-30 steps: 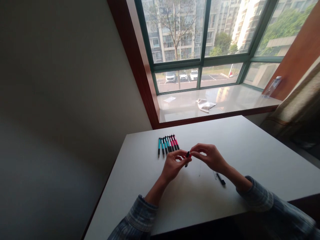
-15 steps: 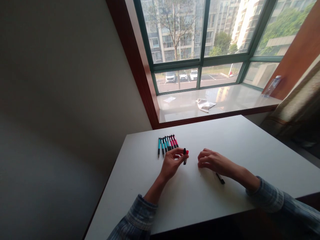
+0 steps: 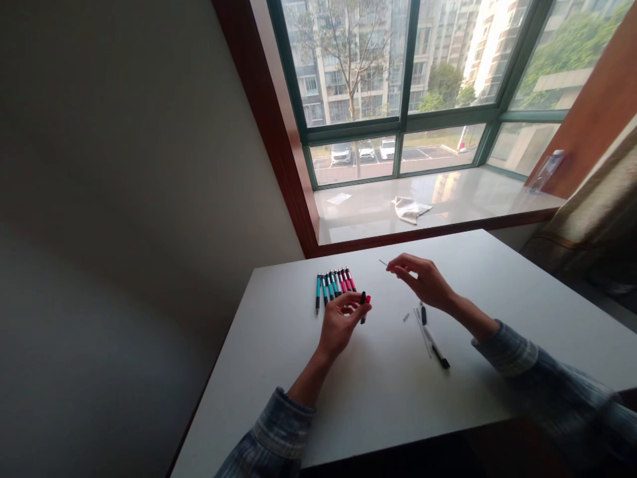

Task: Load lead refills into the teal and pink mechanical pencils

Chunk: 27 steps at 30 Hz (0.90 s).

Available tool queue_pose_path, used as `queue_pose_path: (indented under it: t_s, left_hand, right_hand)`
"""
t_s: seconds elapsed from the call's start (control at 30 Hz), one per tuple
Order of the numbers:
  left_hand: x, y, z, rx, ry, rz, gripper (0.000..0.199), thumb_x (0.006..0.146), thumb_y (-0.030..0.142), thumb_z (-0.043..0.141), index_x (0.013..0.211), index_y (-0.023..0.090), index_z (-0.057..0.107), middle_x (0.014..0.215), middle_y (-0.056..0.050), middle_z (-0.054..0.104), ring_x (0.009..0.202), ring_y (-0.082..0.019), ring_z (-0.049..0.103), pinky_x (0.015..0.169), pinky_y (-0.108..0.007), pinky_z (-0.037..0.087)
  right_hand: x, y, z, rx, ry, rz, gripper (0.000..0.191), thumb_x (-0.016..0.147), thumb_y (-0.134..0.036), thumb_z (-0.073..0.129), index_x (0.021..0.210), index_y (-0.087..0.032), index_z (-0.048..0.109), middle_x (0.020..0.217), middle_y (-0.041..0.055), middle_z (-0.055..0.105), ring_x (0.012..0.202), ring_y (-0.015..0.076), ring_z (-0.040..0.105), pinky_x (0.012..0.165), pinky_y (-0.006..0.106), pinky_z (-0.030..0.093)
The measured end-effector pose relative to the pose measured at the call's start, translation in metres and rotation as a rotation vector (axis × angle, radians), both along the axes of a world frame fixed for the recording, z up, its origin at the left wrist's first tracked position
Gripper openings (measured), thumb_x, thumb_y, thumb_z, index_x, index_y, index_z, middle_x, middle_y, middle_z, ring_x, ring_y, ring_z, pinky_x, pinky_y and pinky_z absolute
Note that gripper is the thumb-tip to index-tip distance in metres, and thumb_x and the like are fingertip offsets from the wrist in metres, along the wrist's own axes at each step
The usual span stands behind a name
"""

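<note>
My left hand [image 3: 340, 324] is closed on short pen parts [image 3: 363, 298], one with a black end and one red, upright between thumb and fingers. Raised above the table, my right hand [image 3: 419, 279] pinches a thin pen refill [image 3: 382, 262] whose tip points left; most of it is hidden by the fingers. Below that hand lie a tiny grey piece [image 3: 406, 317], perhaps a spring, a thin pale rod [image 3: 423, 332], and a white pen barrel [image 3: 434, 340] with black ends. Behind my left hand several teal and red click pens [image 3: 326, 287] lie side by side, partly covered.
The white table [image 3: 378, 411] meets a wall [image 3: 149, 199] at left and a window sill [image 3: 368, 222] behind. On the sill are a crumpled cloth [image 3: 411, 210], a paper [image 3: 339, 198] and a clear bottle [image 3: 546, 172]. A curtain [image 3: 587, 199] hangs at right.
My right hand has risen from the tabletop and moved away from me, now with a thin refill in its fingers. The loose parts beneath it have come into view. My left hand shifted slightly left.
</note>
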<state>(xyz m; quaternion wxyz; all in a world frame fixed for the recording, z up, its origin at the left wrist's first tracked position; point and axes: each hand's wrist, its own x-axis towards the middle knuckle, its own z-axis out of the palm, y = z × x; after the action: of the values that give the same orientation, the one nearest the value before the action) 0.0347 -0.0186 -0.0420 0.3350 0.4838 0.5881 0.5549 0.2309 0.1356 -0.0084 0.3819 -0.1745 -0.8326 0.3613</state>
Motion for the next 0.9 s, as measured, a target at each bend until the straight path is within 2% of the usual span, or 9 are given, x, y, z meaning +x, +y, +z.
queue_pose_path:
  t_s: [0.07, 0.17, 0.27, 0.33, 0.43, 0.6, 0.8, 0.9]
  left_hand:
    - [0.001, -0.001, -0.001, -0.007, 0.011, 0.0, 0.032, 0.083, 0.046, 0.079, 0.099, 0.018, 0.077, 0.097, -0.009, 0.075, 0.081, -0.021, 0.068, 0.071, -0.036, 0.057]
    - [0.002, -0.003, 0.0, -0.01, 0.022, 0.005, 0.032, 0.083, 0.047, 0.078, 0.098, 0.018, 0.078, 0.096, -0.009, 0.076, 0.081, -0.021, 0.068, 0.07, -0.035, 0.057]
    - [0.004, -0.003, 0.003, -0.006, 0.021, 0.004, 0.032, 0.083, 0.047, 0.078, 0.098, 0.018, 0.078, 0.096, -0.008, 0.076, 0.08, -0.02, 0.068, 0.071, -0.034, 0.056]
    - [0.005, -0.003, 0.006, -0.002, 0.023, 0.003, 0.031, 0.083, 0.046, 0.079, 0.098, 0.018, 0.078, 0.095, -0.008, 0.076, 0.078, -0.02, 0.067, 0.071, -0.034, 0.056]
    - [0.005, -0.003, 0.011, 0.0, 0.033, 0.011, 0.029, 0.083, 0.044, 0.079, 0.096, 0.018, 0.079, 0.093, -0.007, 0.076, 0.076, -0.018, 0.065, 0.071, -0.033, 0.055]
    - [0.003, -0.002, 0.015, 0.005, 0.018, -0.007, 0.03, 0.082, 0.045, 0.079, 0.097, 0.019, 0.078, 0.093, -0.006, 0.076, 0.075, -0.018, 0.065, 0.069, -0.032, 0.054]
    - [0.003, -0.001, 0.017, 0.024, -0.012, -0.029, 0.031, 0.081, 0.047, 0.081, 0.094, 0.018, 0.078, 0.095, -0.007, 0.077, 0.074, -0.018, 0.066, 0.068, -0.032, 0.055]
    - [0.002, -0.001, 0.017, 0.028, -0.04, -0.044, 0.03, 0.081, 0.046, 0.08, 0.094, 0.019, 0.078, 0.097, -0.008, 0.077, 0.076, -0.018, 0.067, 0.07, -0.034, 0.056]
  right_hand:
    - [-0.007, 0.003, 0.004, -0.219, 0.091, 0.026, 0.032, 0.097, -0.048, 0.063, 0.108, -0.02, 0.074, 0.101, 0.0086, 0.075, 0.094, 0.0231, 0.07, 0.082, 0.04, 0.057]
    - [-0.015, 0.001, 0.002, -0.58, 0.19, 0.095, 0.039, 0.088, -0.049, 0.075, 0.116, -0.023, 0.076, 0.104, 0.0077, 0.077, 0.097, 0.022, 0.071, 0.087, 0.039, 0.057]
    - [-0.02, -0.005, -0.004, -0.752, 0.228, 0.12, 0.043, 0.078, -0.046, 0.085, 0.113, -0.022, 0.077, 0.104, 0.0084, 0.078, 0.096, 0.021, 0.071, 0.09, 0.038, 0.056]
    - [-0.022, -0.01, -0.004, -0.736, 0.237, 0.101, 0.04, 0.076, -0.045, 0.086, 0.107, -0.02, 0.078, 0.1, 0.0089, 0.078, 0.091, 0.0203, 0.071, 0.086, 0.037, 0.057]
    - [-0.023, -0.018, 0.002, -0.631, 0.241, 0.097, 0.034, 0.08, -0.045, 0.084, 0.1, -0.018, 0.077, 0.096, 0.0081, 0.077, 0.084, 0.0184, 0.07, 0.078, 0.034, 0.057]
    - [-0.027, -0.033, 0.015, -0.499, 0.143, 0.17, 0.033, 0.089, -0.051, 0.073, 0.096, -0.018, 0.07, 0.079, 0.0039, 0.074, 0.074, 0.0179, 0.07, 0.072, 0.034, 0.058]
    - [-0.033, -0.038, 0.01, -0.43, 0.053, 0.235, 0.037, 0.089, -0.054, 0.071, 0.095, -0.018, 0.072, 0.087, 0.0058, 0.075, 0.079, 0.0197, 0.072, 0.074, 0.035, 0.061]
    - [-0.028, -0.035, 0.009, -0.348, -0.05, 0.25, 0.038, 0.089, -0.054, 0.07, 0.103, -0.019, 0.076, 0.095, 0.0073, 0.078, 0.086, 0.0222, 0.073, 0.077, 0.036, 0.061]
